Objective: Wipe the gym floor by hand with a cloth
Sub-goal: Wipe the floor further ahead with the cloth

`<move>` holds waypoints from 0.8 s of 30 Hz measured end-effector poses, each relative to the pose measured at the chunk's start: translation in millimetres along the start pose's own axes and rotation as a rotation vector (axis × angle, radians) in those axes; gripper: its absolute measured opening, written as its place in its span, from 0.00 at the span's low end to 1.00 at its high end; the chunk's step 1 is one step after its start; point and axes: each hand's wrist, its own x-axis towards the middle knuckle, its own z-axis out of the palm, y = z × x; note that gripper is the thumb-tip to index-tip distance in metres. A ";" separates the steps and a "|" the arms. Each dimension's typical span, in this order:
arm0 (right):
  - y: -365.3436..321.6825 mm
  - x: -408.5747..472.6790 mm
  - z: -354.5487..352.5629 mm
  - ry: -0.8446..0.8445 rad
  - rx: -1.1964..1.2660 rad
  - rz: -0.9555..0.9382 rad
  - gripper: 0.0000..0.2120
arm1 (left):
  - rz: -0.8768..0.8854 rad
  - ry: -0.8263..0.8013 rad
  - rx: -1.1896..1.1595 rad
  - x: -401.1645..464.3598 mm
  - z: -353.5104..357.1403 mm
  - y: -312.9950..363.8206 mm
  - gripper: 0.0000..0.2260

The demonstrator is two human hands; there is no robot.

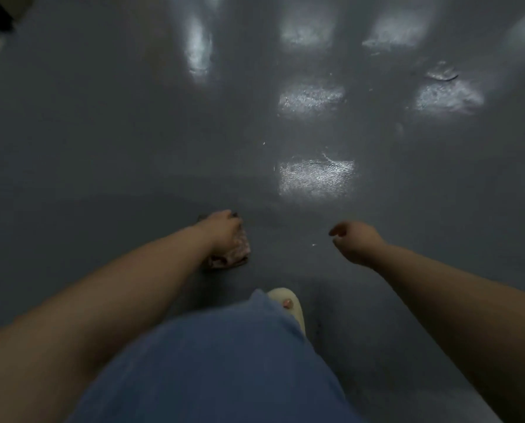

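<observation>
A small pinkish patterned cloth [240,250] lies bunched on the dark grey gym floor [133,148], just left of centre. My left hand [223,232] is on top of it, fingers curled round the cloth and holding it against the floor. My right hand [356,241] hangs above the floor to the right, apart from the cloth, with loosely curled fingers and nothing in them.
My blue-clad knee [218,361] fills the lower middle, with a pale sandal [288,303] on my foot just past it. Bright light patches [316,178] reflect off the glossy floor ahead. A scuffed mark [441,73] shows at upper right.
</observation>
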 end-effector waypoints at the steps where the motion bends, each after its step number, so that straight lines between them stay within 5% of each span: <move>1: -3.8 -11.3 -3.9 0.031 0.013 -0.007 0.16 | 0.013 0.034 0.027 -8.2 -11.5 1.1 0.21; 11: -17.4 -76.8 -22.6 0.179 0.109 -0.142 0.16 | 0.078 0.160 0.103 -74.8 -76.0 56.9 0.23; 17: -9.3 -79.8 -30.2 0.153 0.130 -0.184 0.17 | 0.097 0.118 0.199 -98.8 -92.5 86.9 0.23; 24: -27.4 -47.5 -19.3 0.097 0.214 -0.182 0.18 | 0.088 -0.072 0.455 -109.8 -84.3 47.8 0.18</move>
